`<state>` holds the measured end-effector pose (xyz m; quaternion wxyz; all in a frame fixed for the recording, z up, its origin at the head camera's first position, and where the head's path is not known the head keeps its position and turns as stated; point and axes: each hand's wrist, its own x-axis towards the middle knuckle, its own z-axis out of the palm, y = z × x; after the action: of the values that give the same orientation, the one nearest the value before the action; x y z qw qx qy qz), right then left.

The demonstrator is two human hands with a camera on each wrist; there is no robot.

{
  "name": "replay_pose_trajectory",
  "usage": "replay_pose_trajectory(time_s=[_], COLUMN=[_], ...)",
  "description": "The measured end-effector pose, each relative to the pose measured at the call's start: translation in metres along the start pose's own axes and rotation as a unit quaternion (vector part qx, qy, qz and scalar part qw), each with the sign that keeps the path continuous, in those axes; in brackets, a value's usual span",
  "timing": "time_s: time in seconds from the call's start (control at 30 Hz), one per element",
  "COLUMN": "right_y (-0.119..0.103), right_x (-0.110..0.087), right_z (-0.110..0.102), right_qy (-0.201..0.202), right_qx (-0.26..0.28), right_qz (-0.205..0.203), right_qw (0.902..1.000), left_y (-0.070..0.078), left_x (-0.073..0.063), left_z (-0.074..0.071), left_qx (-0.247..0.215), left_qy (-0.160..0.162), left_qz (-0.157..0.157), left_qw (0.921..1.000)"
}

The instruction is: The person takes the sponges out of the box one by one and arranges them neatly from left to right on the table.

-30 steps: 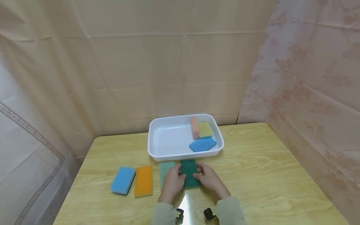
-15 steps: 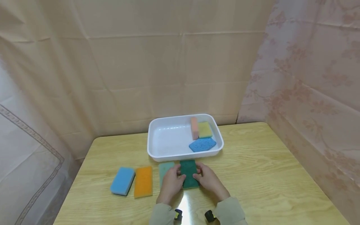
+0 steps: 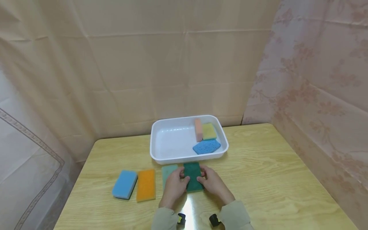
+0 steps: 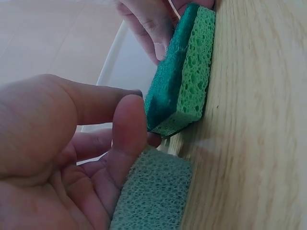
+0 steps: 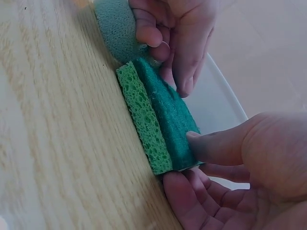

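Note:
A scouring sponge (image 3: 193,177), dark green pad on top and light green foam below, lies flat on the table between both hands. My right hand (image 3: 213,182) grips its right end, the thumb on the pad and the fingers curled at the edge, as the right wrist view shows. At the opposite end, my left hand (image 3: 174,186) has its thumb and fingertips at the sponge's edge. Partly covered by the left hand, a pale green sponge (image 4: 156,187) lies alongside. Farther left are an orange sponge (image 3: 146,186) and a light blue sponge (image 3: 125,184).
Just behind the hands stands a white tray (image 3: 161,158). On its right side it holds a pink sponge (image 3: 198,130), a yellow sponge (image 3: 209,131) and a blue sponge with angled ends (image 3: 206,147). A beige curtain (image 3: 138,76) hangs behind the wooden table (image 3: 276,179).

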<state>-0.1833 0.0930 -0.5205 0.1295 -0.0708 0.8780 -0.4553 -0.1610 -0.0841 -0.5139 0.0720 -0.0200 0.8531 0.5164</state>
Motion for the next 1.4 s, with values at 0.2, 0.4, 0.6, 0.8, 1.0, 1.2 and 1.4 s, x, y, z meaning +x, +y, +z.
replay_pose_trajectory(time_s=[0.2,0.4,0.6,0.8,1.0,1.2,1.4], right_y=[-0.005,-0.005,-0.007,-0.016,-0.023,-0.028,-0.043], right_x=[-0.001,-0.005,-0.010,-0.017,-0.015,-0.011,-0.008], right_z=[-0.006,-0.010,-0.015,-0.032,-0.048,-0.060,-0.082], right_qy=[-0.006,-0.019,-0.037,-0.029,-0.012,0.005,-0.005], right_qx=[-0.018,-0.018,-0.023,-0.045,-0.061,-0.111,-0.138], right_qz=[0.000,-0.007,-0.036,-0.036,-0.041,-0.056,-0.069], right_qw=[0.9998,0.9996,0.9984,0.9979,0.9972,0.9922,0.9880], left_y=[0.003,0.006,0.013,0.023,0.037,0.049,0.068], left_x=[0.002,0.000,-0.004,-0.007,-0.004,0.002,0.009], left_z=[-0.007,-0.012,-0.015,-0.022,-0.030,-0.035,-0.043], left_qx=[-0.016,-0.006,-0.008,0.025,0.075,0.127,0.179], left_qy=[-0.039,-0.056,-0.060,-0.067,-0.080,-0.095,-0.142], left_qz=[0.006,0.005,-0.003,0.035,0.065,0.120,0.146], left_qw=[0.9991,0.9984,0.9982,0.9968,0.9919,0.9800,0.9625])
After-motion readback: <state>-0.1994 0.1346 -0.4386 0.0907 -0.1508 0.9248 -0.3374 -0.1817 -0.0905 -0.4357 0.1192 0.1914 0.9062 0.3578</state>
